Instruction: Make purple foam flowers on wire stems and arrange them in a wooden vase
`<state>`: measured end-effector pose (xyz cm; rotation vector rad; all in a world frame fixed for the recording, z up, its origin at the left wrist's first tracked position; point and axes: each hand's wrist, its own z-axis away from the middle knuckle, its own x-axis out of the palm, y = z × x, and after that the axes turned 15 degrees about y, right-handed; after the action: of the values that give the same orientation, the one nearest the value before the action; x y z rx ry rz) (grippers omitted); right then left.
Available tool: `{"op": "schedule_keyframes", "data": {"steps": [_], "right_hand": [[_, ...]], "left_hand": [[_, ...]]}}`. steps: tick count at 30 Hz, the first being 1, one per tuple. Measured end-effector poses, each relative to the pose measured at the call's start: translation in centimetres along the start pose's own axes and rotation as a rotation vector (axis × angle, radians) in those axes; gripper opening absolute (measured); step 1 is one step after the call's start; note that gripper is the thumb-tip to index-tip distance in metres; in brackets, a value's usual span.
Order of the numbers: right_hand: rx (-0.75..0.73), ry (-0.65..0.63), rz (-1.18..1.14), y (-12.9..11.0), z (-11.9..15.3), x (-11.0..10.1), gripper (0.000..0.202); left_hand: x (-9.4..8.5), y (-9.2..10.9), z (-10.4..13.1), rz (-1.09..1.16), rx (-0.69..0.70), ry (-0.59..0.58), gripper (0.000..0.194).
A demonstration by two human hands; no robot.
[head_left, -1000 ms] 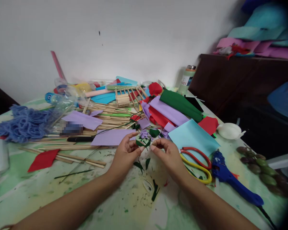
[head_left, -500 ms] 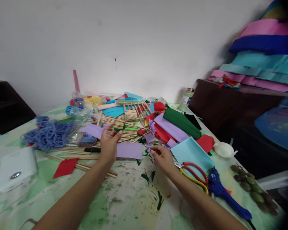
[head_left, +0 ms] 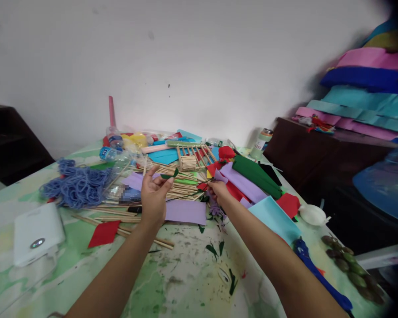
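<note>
My left hand [head_left: 155,194] is raised over the wooden sticks, its thumb and fingers closed on a dark green leaf piece [head_left: 170,175]. A thin dark stem runs from near it towards my right hand [head_left: 216,187]. The fingers of that hand are pinched on a small dark thing, too small to name, beside the purple paper. Under and between the hands lies a flat purple paper strip [head_left: 185,212]. Purple petals [head_left: 217,210] with green bits hang or lie just below my right hand; which of the two I cannot tell.
Blue yarn [head_left: 82,185], a white device [head_left: 38,236] and a red paper piece [head_left: 104,234] lie at the left. A small stick structure [head_left: 187,162] stands behind. At the right are light blue paper [head_left: 277,218], a blue glue gun [head_left: 318,274] and grapes [head_left: 351,267].
My right hand has moved up and forward, its fingers now pinched near the rolled purple paper. My left hand stays raised with the leaf. The view has shifted slightly, and my right arm now hides the scissors.
</note>
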<state>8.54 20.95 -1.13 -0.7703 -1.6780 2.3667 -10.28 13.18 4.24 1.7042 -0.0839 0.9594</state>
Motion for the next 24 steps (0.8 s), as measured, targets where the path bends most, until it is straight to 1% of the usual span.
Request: {"op": "schedule_keyframes", "data": {"steps": [3,6,8,11,13,15,17,20,22,24], "right_hand": [[-0.024,0.003,0.001,0.1,-0.3,0.4,0.022],[-0.118,0.025,-0.018,0.2,-0.3,0.7,0.022],[-0.227,0.067,-0.05,-0.1,-0.2,0.8,0.024],[-0.442,0.141,-0.11,-1.3,0.4,0.2,0.027],[-0.586,0.172,-0.146,-2.6,1.3,-0.8,0.027],[-0.7,0.183,-0.172,-4.2,2.6,-2.1,0.025],[-0.812,0.198,-0.182,-5.8,3.9,-3.8,0.024],[-1.02,0.25,-0.17,-7.9,5.7,-6.2,0.024],[-1.087,0.246,-0.163,-8.7,6.4,-7.6,0.025],[-1.072,0.212,-0.158,-9.0,6.8,-8.7,0.025]], "left_hand": [[-0.1,0.7,-0.1,-0.024,0.098,-0.027,0.062],[-0.3,1.1,-0.2,-0.039,0.171,-0.064,0.062],[-0.4,1.5,-0.1,-0.041,0.208,-0.09,0.061],[-0.3,2.3,0.2,-0.067,0.229,-0.161,0.064],[-0.1,2.8,0.4,-0.135,0.212,-0.221,0.066],[0.4,3.1,0.8,-0.246,0.181,-0.278,0.068],[1.2,3.1,1.2,-0.368,0.149,-0.345,0.07],[2.6,2.7,1.9,-0.511,0.086,-0.461,0.072],[3.5,2.4,2.3,-0.568,0.069,-0.506,0.073],[4.3,2.1,2.7,-0.59,0.071,-0.528,0.072]]}}
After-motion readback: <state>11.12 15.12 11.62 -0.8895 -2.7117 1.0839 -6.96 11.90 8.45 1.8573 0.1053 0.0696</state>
